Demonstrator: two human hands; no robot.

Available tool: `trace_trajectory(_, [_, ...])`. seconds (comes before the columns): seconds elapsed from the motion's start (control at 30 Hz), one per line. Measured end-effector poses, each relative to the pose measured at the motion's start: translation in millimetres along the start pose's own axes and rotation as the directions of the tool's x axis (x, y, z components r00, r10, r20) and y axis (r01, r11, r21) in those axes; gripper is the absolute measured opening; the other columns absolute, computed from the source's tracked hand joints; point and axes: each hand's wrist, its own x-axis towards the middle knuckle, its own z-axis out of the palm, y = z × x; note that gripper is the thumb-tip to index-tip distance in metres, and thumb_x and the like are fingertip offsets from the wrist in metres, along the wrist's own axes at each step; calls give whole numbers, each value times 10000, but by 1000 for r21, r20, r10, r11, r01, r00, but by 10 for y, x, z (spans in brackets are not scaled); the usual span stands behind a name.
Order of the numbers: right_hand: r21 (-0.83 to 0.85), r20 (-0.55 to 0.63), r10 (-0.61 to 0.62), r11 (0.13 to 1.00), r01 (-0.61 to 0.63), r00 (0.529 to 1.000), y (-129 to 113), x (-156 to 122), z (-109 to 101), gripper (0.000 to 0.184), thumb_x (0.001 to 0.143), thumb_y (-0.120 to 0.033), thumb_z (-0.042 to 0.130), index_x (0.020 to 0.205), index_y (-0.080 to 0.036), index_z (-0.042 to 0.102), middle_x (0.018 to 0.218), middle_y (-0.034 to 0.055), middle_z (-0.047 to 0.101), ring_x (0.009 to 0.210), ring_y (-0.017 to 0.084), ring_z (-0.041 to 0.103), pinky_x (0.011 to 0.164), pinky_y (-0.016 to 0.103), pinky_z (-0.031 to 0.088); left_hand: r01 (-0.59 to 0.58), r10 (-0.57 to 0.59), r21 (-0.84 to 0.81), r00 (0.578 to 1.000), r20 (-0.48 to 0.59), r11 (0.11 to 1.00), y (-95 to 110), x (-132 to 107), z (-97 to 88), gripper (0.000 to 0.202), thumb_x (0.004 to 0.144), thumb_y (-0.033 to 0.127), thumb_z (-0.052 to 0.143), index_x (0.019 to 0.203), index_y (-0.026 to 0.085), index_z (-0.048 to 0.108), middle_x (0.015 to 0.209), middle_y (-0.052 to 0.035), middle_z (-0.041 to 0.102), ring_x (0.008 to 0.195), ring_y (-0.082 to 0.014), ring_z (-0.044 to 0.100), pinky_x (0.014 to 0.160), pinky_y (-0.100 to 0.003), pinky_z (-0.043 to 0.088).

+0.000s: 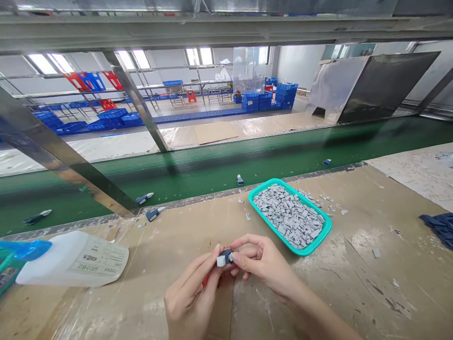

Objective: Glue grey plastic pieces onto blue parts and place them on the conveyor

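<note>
Low in the middle of the head view, my left hand (194,293) pinches a small dark blue and light grey piece (225,258) between thumb and fingers. Its pale square end faces me. From the other side, my right hand (264,262) grips the same piece with thumb and forefinger. Something red shows partly beneath my left fingers; its shape is hidden. Just beyond my right hand lies a turquoise basket (314,249) heaped with small grey tabs (288,215).
A white bottle (95,259) with a blue top lies at left. Beyond the cardboard-covered bench (198,222) runs a green conveyor belt (201,167) with several dark blue pieces, one of them (239,180) near the basket. A slanted metal post (88,170) stands left. Dark cloth (439,227) lies right.
</note>
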Motion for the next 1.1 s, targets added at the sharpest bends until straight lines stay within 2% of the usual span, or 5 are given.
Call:
trace_trajectory(0.3, [-81,-100,-91,993,83,991,7,-70,143,325,757,-418,688,920,-139,722,839,115,723,765,213,674,518,213,510,-187,212,171,966,-146,967,56,7,14,440,684,-86,636,1046,160,672,996,-61,690,841,-155,659,746,-249,545])
trace_trajectory(0.5, [-42,-97,-35,999,31,995,-16,-83,135,357,699,-426,737,866,-114,688,785,102,720,697,187,662,517,211,515,-226,237,107,966,-103,968,51,12,-39,473,687,-87,627,1083,171,662,1034,-70,689,889,-200,661,769,-300,552])
trace_trajectory(0.73, [58,82,96,993,-101,992,10,-47,13,419,627,-357,810,931,-168,593,829,53,692,731,180,649,492,198,500,-111,116,-62,990,83,992,-76,-54,-99,521,742,-19,612,1174,273,606,1076,-29,682,893,-181,664,763,-264,553])
trace_trajectory(0.93, [104,86,23,994,-32,996,94,-54,51,280,665,-338,788,798,-141,641,901,81,689,771,183,653,565,231,524,-21,34,-107,992,122,994,-127,-44,-80,543,747,11,626,1196,316,589,1011,-8,706,776,-130,674,682,-191,547])
trace_trajectory(1.1, [77,-5,0,997,0,1000,20,-63,105,245,682,-365,772,783,-155,697,935,72,705,813,186,651,711,269,520,373,-291,-321,916,276,870,-159,-58,-4,467,794,142,621,1225,311,566,1132,-33,666,949,-185,651,825,-282,533])
